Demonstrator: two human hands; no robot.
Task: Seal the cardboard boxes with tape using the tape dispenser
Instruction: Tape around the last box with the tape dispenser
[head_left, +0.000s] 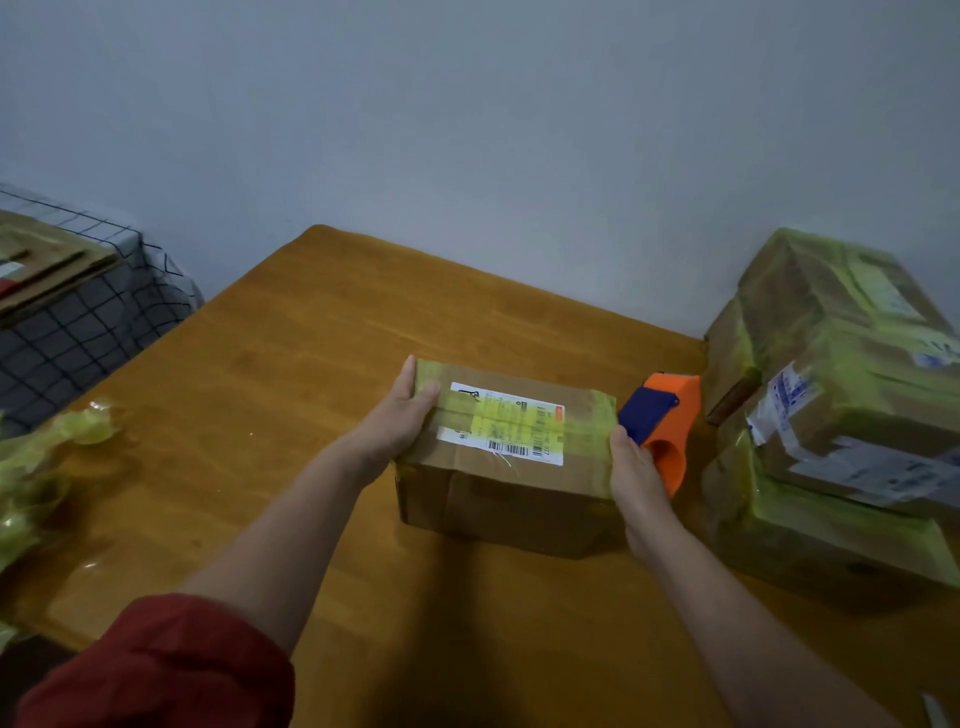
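On table — one box; left hand grips end, right hand — hold unclear; one dispenser.

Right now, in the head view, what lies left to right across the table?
In order: crumpled tape wad → left hand → cardboard box it holds → tape dispenser, gripped by the right hand → stack of taped boxes.
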